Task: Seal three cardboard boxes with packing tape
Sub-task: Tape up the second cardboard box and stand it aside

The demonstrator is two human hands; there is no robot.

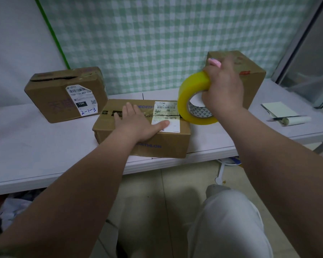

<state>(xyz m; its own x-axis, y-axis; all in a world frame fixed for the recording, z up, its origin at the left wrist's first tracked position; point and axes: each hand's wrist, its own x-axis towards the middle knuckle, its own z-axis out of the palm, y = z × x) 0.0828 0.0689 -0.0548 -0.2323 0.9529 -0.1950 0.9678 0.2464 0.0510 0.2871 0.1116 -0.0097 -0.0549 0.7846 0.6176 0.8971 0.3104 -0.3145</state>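
A flat cardboard box (162,144) with a white shipping label lies at the table's front edge. My left hand (138,121) presses flat on its top, fingers straight. My right hand (224,88) grips a yellow roll of packing tape (190,97), held upright at the box's right end, and also holds a pink object (214,62). A second box (63,94) with a label marked 2-1-3 stands at the back left, its top flap loose. A third, taller box (252,71) stands behind my right hand.
The white table (35,146) runs along a green checked curtain. A notepad (278,108) and a rolled paper (295,121) lie at the right. Below are a tiled floor, my trouser leg (227,220) and a white fan (229,162).
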